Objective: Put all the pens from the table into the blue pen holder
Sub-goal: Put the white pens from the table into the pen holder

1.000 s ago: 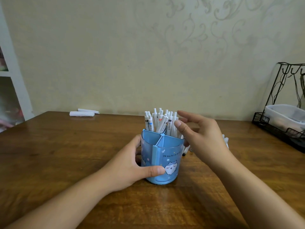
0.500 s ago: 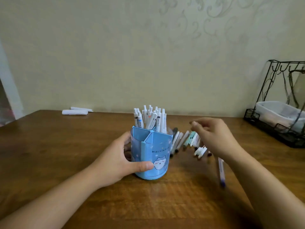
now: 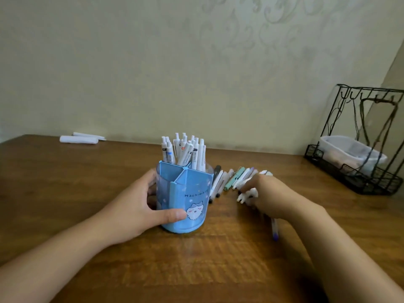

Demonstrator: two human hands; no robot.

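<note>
The blue pen holder (image 3: 192, 206) with a cat picture stands mid-table. Its back compartment holds several white pens (image 3: 185, 149), upright. My left hand (image 3: 135, 206) grips the holder's left side, thumb across the front. To the right of the holder several loose pens (image 3: 227, 180) lie in a row on the wooden table (image 3: 65, 182). My right hand (image 3: 275, 195) is down on that row, fingers curled around a white pen (image 3: 246, 196); the grip is blurred. A pen with a blue tip (image 3: 275, 231) lies partly under my right wrist.
A black wire rack (image 3: 358, 180) with a clear plastic container (image 3: 349, 149) in it stands at the back right. Two white rolled items (image 3: 78, 139) lie by the wall at the back left. The wall runs close behind the table.
My right hand moved from above the holder to the right and down onto the loose pens. The left hand kept its hold on the holder.
</note>
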